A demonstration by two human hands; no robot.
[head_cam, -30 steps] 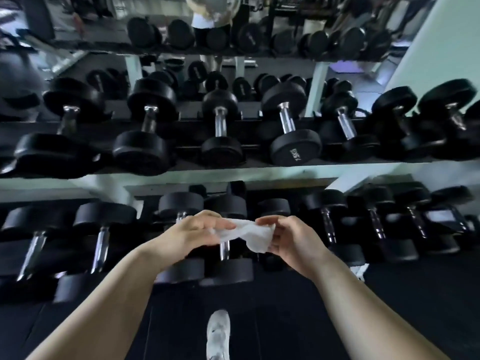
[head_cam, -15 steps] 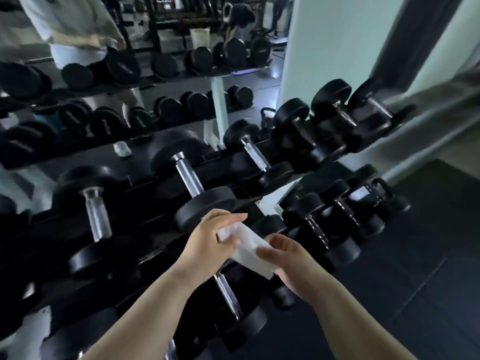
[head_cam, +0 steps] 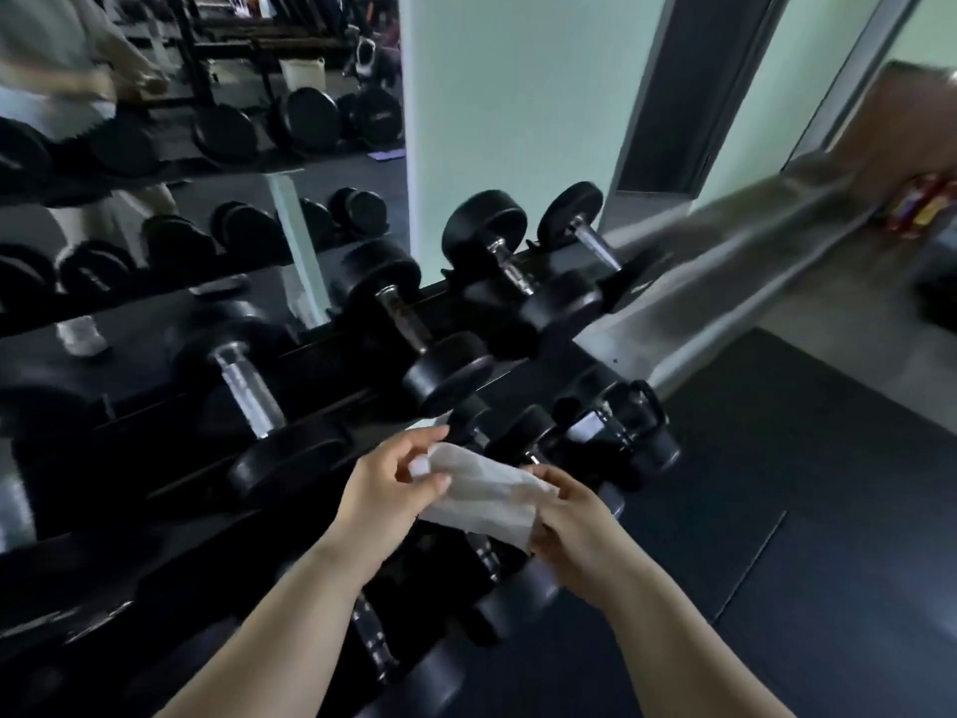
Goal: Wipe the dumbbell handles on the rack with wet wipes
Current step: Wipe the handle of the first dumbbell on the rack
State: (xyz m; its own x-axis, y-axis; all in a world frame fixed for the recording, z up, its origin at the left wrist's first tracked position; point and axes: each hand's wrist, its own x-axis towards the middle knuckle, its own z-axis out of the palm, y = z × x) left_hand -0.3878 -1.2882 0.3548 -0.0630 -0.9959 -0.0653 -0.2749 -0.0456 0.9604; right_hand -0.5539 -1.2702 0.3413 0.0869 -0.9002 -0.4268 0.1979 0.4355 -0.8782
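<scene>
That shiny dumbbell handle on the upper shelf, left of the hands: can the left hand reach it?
Probably yes. The handle lies bare between its weights, up and left of the left hand, with nothing between them. Both hands pinch the wipe, so the right hand must let go.

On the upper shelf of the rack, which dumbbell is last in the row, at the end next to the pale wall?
The rightmost dumbbell in the view. No other dumbbell follows it in that row, and all the others lie to its left.
</scene>
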